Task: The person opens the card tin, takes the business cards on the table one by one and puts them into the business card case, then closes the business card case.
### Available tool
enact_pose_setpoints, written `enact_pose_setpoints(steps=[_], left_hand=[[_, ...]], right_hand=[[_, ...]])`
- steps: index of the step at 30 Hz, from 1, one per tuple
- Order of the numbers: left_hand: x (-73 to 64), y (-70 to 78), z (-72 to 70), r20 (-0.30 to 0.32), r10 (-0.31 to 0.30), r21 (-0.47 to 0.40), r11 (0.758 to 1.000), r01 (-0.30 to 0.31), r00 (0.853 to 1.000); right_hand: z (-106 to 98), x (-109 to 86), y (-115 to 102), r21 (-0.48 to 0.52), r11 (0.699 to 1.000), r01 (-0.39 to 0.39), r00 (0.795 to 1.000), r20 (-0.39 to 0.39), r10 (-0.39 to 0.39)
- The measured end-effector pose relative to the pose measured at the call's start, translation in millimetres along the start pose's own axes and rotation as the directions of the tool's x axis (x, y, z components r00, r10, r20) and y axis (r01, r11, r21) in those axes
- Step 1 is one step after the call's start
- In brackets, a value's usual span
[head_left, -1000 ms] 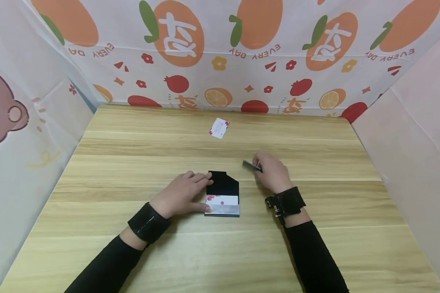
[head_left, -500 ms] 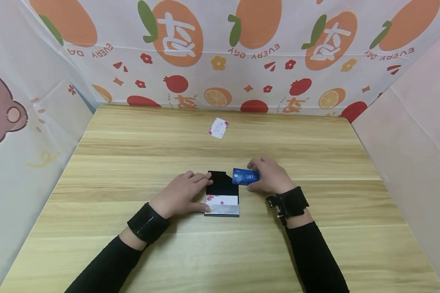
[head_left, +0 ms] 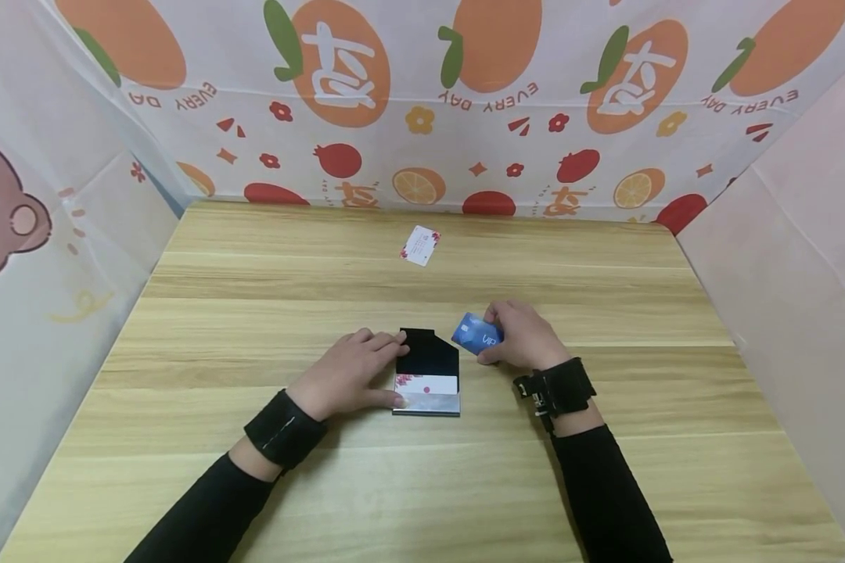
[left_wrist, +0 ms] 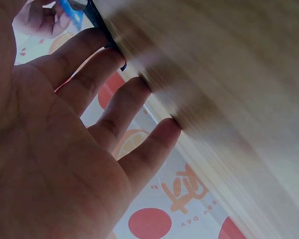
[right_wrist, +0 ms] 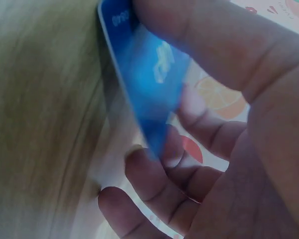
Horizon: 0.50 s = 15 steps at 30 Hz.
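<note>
An opened black card holder (head_left: pixel 433 358) lies on the table in the head view, a white card with pink flowers (head_left: pixel 442 384) in its lower pocket. At its left side rests my left hand (head_left: pixel 345 374), the thumb on the lower edge and fingertips on the flap. In the left wrist view, other fingertips (left_wrist: pixel 167 130) touch the tabletop. My right hand (head_left: pixel 530 338) pinches a blue VIP card (head_left: pixel 472 331) between thumb and fingers, just right of the holder's flap. The right wrist view has this blue card (right_wrist: pixel 149 74) tilted, its lower corner near the curled fingers.
A white card with red flowers (head_left: pixel 420 245) lies farther back on the wooden table (head_left: pixel 253 266). Behind the table hangs a fruit-print cloth (head_left: pixel 366 148), and pale cloth sides flank it left and right.
The blue card, edge-on at first, turned face up and came left to the holder's flap. Since then it has tilted and drawn slightly right. The left hand and holder stay put.
</note>
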<state>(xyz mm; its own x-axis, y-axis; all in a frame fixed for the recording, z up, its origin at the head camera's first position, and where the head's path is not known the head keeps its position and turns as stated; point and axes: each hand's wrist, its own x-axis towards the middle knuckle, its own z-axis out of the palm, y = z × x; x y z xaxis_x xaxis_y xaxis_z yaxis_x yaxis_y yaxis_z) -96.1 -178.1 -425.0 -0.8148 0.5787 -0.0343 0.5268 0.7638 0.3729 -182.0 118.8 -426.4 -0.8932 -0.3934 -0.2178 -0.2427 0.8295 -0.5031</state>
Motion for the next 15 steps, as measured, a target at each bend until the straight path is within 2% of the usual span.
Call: enact_pose_setpoints(steps=[7, 15], left_hand=[[0.1, -0.3, 0.3, 0.0, -0.003, -0.003, 1.0, 0.003, 1.0], [0.5, -0.7, 0.4, 0.0, -0.004, -0.004, 1.0, 0.004, 1.0]], right_hand=[[0.0, 2.2, -0.8, 0.001, 1.0, 0.023, 1.0, -0.008, -0.023], [-2.5, 3.1, -0.9, 0.019, 0.996, 0.09, 0.996, -0.03, -0.089]])
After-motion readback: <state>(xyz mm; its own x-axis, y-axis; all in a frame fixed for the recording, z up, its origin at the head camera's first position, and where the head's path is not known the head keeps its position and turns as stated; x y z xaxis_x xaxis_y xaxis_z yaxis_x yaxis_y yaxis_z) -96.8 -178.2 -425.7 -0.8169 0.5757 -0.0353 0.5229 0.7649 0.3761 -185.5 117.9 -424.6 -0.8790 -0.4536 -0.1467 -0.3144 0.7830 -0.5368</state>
